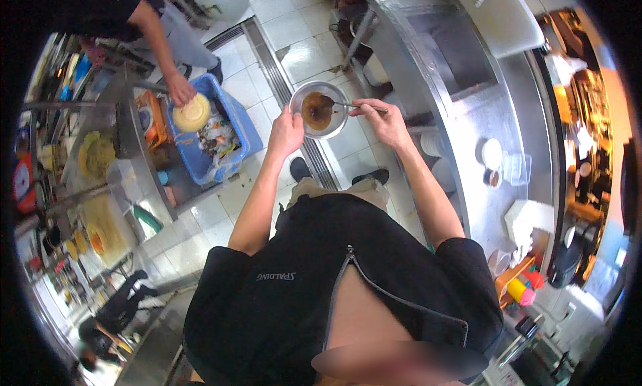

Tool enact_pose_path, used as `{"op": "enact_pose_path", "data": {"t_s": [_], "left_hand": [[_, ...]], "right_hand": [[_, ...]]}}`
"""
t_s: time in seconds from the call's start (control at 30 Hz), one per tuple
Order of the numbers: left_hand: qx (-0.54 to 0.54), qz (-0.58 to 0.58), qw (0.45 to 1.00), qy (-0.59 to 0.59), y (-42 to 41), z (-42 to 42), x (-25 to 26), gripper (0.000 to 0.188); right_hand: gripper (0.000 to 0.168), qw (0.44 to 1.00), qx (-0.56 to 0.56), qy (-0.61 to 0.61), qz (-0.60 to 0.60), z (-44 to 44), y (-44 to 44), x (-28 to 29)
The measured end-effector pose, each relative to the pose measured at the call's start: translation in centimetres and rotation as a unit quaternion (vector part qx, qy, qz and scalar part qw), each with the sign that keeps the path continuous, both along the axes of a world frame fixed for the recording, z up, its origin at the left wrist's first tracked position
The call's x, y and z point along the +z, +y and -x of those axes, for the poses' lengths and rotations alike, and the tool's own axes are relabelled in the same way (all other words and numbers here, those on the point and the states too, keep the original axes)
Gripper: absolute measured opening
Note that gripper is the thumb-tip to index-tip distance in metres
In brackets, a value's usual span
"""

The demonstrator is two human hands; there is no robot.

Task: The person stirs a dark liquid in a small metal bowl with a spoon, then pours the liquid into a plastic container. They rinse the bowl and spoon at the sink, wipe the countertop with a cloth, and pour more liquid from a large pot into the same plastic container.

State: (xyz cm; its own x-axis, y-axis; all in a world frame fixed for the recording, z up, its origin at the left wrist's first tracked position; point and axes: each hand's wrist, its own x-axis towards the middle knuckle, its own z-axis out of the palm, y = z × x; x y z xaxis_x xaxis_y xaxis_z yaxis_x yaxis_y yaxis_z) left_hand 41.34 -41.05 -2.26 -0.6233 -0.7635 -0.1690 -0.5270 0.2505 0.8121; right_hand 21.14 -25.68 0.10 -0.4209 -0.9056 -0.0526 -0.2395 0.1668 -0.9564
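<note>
My left hand grips the near-left rim of a round metal bowl, held in front of me above the tiled floor. Brown liquid covers part of the bowl's bottom. In my right hand is the handle of a metal spoon, which reaches over the bowl's right rim. The spoon's head lies in the brown liquid and is partly hidden by it.
At left, a co-worker's hand holds a pale yellow round container over a blue bin with rubbish inside. A steel counter runs along my right, bearing small containers. A floor drain grate passes beneath the bowl.
</note>
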Motion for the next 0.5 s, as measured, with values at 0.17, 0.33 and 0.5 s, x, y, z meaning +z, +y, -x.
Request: {"op": "enact_pose_path", "data": {"t_s": [0.17, 0.33, 0.5], "left_hand": [[-0.053, 0.090, 0.994, 0.046, 1.6, 5.5, 2.9, 0.032], [-0.078, 0.060, 0.994, 0.038, 2.5, 7.2, 3.7, 0.037], [-0.032, 0.105, 0.992, 0.066, 1.9, 6.3, 3.3, 0.037]], "right_hand": [[0.023, 0.981, -0.036, 0.187, 0.025, 0.6, 3.7, 2.5], [0.029, 0.980, -0.183, -0.078, 0.032, -2.4, 5.2, 0.1], [0.028, 0.857, -0.252, -0.445, 0.073, -5.2, 3.8, -2.2]]}}
